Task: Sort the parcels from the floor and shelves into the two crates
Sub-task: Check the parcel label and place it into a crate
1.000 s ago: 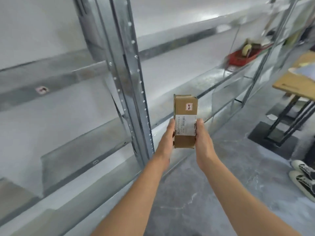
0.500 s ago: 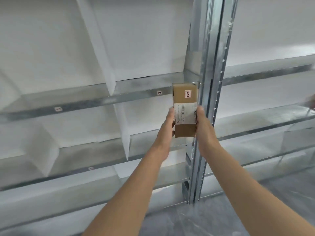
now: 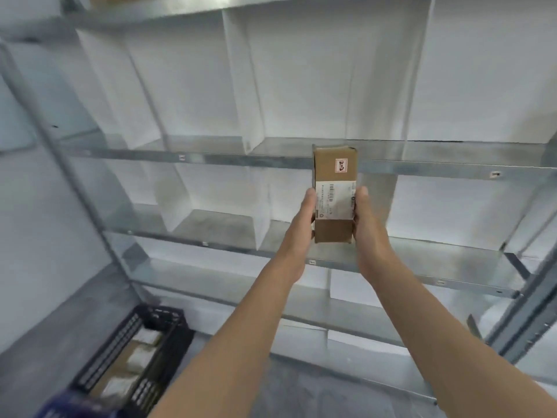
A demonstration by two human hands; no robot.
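I hold a small brown cardboard parcel [image 3: 334, 173] upright in front of me, with a white shipping label and a small red-and-white sticker on its face. My left hand [image 3: 303, 217] grips its left edge and my right hand [image 3: 366, 221] grips its right edge. A black slatted crate [image 3: 177, 336] stands on the floor at the lower left with several parcels inside. A blue crate's rim [image 3: 75, 405] shows at the bottom left corner, mostly cut off by the frame edge.
A galvanised metal shelf rack [image 3: 271, 161] with white dividers fills the view ahead; the compartments I see hold nothing. Grey concrete floor [image 3: 316, 393] lies below. A rack upright [image 3: 530, 312] stands at the right.
My view has swung left along the rack. The black crate and the blue rim have come into sight at the lower left. Both hands still hold the parcel the same way.
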